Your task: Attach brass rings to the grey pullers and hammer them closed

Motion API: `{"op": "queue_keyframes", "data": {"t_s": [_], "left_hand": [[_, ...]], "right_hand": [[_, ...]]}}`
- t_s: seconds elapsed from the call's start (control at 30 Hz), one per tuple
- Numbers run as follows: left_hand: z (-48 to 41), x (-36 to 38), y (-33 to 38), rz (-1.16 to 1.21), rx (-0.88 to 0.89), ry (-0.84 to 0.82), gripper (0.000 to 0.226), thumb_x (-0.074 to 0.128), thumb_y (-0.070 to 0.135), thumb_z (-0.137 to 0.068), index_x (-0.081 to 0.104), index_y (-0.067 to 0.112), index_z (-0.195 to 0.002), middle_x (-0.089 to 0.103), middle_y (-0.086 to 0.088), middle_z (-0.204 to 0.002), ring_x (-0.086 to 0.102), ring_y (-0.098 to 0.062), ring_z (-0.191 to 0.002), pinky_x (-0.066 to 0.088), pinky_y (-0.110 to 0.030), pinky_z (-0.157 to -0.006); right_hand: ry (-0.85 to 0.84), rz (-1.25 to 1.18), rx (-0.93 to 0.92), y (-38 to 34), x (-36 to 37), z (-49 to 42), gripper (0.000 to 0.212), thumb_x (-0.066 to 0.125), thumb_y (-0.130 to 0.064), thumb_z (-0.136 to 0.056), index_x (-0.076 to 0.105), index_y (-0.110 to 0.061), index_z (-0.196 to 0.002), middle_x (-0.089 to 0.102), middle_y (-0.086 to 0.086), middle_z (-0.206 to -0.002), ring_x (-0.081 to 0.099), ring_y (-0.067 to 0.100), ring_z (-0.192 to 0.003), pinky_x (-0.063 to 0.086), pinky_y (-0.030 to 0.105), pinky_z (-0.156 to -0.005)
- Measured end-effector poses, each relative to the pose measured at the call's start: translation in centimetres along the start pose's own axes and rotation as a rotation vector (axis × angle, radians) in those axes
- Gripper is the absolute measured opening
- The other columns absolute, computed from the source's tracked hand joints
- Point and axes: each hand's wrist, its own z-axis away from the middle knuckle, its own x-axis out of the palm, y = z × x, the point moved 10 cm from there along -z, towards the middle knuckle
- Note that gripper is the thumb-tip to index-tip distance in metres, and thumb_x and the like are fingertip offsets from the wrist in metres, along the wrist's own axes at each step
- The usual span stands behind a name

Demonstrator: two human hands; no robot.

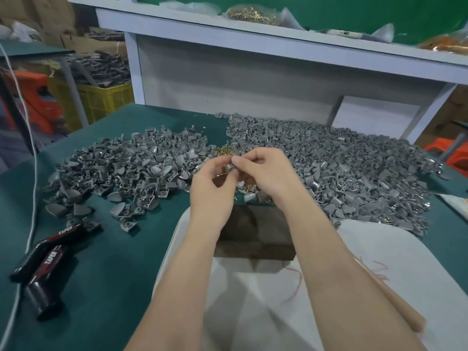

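My left hand (215, 183) and my right hand (263, 171) meet above the table's middle, both pinching one small grey puller (231, 168) between their fingertips. Whether a brass ring is on it is hidden by my fingers. A small heap of brass rings (224, 151) lies just behind my hands, and more rings (249, 189) are scattered under them. One big pile of grey pullers (126, 168) spreads to the left and another pile of pullers (354, 173) to the right. A dark wooden block (253, 234) sits below my wrists.
A black and red hammer (48, 259) labelled TAPER lies at the near left on the green table (114, 274), beside a white cord (30, 188). A white cloth (253, 287) covers the near edge. A shelf (253, 41) with bagged brass parts (250, 15) stands behind.
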Motion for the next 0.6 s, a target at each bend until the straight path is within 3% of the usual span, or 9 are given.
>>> {"op": "queue_keyframes", "data": {"t_s": [0.1,0.2,0.3,0.47,0.6], "left_hand": [[0.0,-1.4,-0.1,0.041,-0.006,0.103,0.026,0.058,0.003,-0.090,0.064,0.028,-0.089,0.069,0.004,-0.090,0.064,-0.005,-0.084,0.049,-0.015,-0.080],[-0.2,-2.3,-0.9,0.137,-0.067,0.164,0.020,0.058,0.006,-0.091,0.065,0.024,-0.088,0.068,0.008,-0.088,0.063,-0.003,-0.083,0.050,-0.020,-0.084],[0.1,-1.8,-0.7,0.159,-0.065,0.142,0.024,0.057,0.011,-0.093,0.065,0.029,-0.080,0.069,0.012,-0.084,0.064,0.005,-0.078,0.051,-0.014,-0.078],[0.1,-1.4,-0.3,0.107,-0.038,0.119,0.021,0.058,0.011,-0.093,0.063,0.028,-0.080,0.070,0.008,-0.084,0.066,-0.007,-0.083,0.051,-0.023,-0.082],[0.3,-1.3,-0.4,0.145,-0.053,0.123,0.013,0.061,0.012,-0.091,0.058,0.022,-0.083,0.069,0.002,-0.085,0.064,-0.010,-0.081,0.050,-0.023,-0.079]], "right_hand": [[0.026,0.094,0.007,0.5,-0.2,-0.3,0.019,0.061,-0.024,-0.091,0.069,-0.015,-0.076,0.069,-0.002,-0.068,0.065,0.006,-0.060,0.053,0.021,-0.062],[0.037,0.674,0.032,2.1,0.5,-1.8,0.011,0.063,-0.024,-0.089,0.071,-0.017,-0.090,0.071,0.003,-0.090,0.066,0.018,-0.084,0.053,0.034,-0.080],[-0.114,1.073,0.186,5.0,2.5,-2.8,0.021,0.061,-0.015,-0.087,0.062,-0.010,-0.107,0.064,0.010,-0.111,0.061,0.028,-0.102,0.048,0.035,-0.086],[-0.224,1.128,0.229,6.2,4.3,-3.8,0.027,0.053,-0.008,-0.087,0.059,-0.009,-0.113,0.060,0.011,-0.117,0.058,0.029,-0.106,0.043,0.036,-0.079],[-0.183,0.968,0.212,6.1,3.8,-4.1,0.008,0.050,-0.009,-0.089,0.057,-0.008,-0.093,0.061,0.013,-0.112,0.058,0.027,-0.095,0.045,0.030,-0.082]]}}
